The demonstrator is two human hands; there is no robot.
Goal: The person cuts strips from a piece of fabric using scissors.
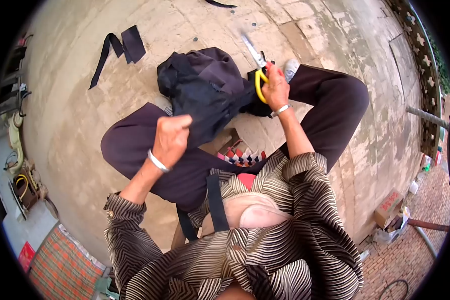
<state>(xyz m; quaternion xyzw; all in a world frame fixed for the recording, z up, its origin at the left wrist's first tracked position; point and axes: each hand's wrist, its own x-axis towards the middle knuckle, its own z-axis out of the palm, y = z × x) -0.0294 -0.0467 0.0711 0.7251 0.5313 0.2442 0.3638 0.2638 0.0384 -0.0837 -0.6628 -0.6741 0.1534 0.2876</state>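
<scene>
My right hand (276, 90) is closed on scissors (255, 54) with red and yellow handles; their blades point up and away from me. On the other side, my left hand (171, 139) is closed, thumb and fingers pressed together, beside a dark cloth (200, 107). Whether it pinches part of that cloth is hidden. The crumpled black and dark purple cloth lies between my legs and spreads toward my right knee. Dark cut pieces (133, 44) rest on the floor at the upper left, one of them a long narrow strip.
Another black strip (221, 4) lies at the top edge. A sewing machine (16, 142) stands at the far left, above a plaid cloth (67, 265). At the right are a cardboard box (388, 207), a plastic bag and a metal pole.
</scene>
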